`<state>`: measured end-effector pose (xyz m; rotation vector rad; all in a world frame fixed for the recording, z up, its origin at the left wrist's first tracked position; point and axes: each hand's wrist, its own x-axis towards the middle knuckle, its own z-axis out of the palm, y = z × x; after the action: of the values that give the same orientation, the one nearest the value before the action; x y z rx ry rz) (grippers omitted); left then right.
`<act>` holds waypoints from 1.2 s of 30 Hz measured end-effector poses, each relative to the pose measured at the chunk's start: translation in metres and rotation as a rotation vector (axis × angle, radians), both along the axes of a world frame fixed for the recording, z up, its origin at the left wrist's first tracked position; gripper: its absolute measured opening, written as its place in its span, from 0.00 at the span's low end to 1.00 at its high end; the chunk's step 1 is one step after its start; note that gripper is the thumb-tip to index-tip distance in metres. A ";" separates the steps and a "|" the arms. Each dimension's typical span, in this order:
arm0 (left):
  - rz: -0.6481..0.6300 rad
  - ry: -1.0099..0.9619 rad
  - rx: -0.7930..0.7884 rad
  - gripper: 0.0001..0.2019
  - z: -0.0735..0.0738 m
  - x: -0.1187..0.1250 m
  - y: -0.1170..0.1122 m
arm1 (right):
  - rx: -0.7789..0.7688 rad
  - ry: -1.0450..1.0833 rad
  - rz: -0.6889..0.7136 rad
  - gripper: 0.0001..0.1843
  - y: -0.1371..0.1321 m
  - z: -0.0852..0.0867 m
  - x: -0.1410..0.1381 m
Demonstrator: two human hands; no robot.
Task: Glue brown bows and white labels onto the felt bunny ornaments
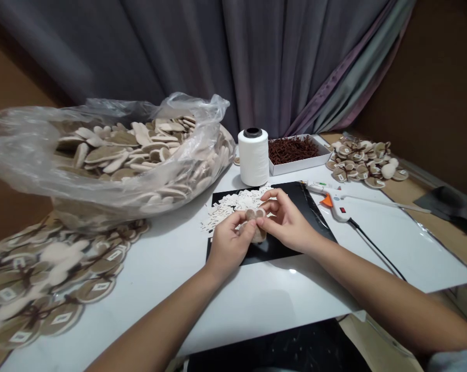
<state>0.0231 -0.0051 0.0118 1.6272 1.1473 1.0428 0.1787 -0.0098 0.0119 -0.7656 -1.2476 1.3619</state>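
Between the fingertips of both hands is a small brown felt piece (259, 235) with two rounded lobes at its top and a pale edge. My left hand (230, 242) pinches its left side, thumb in front. From the other side my right hand (289, 226) grips it near the lobes, thumb and fingers closed. Part of the piece is covered by the thumbs. Below the hands lies a black mat (270, 253). Just behind them, small white labels (233, 204) are spread in a loose pile.
A large clear plastic bag (19, 155) full of felt pieces stands at left. Felt pieces with brown bows and labels (60, 318) lie before it. Behind are a white thread spool (253, 160) and a white box of brown bows (299, 164). A glue gun (337, 206) lies right.
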 end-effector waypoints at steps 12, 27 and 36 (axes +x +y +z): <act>0.000 -0.172 -0.099 0.11 0.003 0.007 -0.003 | -0.051 0.147 -0.009 0.21 -0.004 -0.002 -0.011; 0.112 -0.202 -0.085 0.10 0.001 0.010 0.000 | -0.176 0.214 -0.077 0.26 0.002 -0.010 -0.010; 0.135 -0.306 -0.139 0.10 -0.006 0.011 -0.002 | -0.246 0.315 -0.073 0.23 0.000 -0.014 -0.016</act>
<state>0.0338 -0.0075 0.0058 1.2458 1.1062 1.2224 0.1626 -0.0095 -0.0016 -0.7229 -0.8096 1.5258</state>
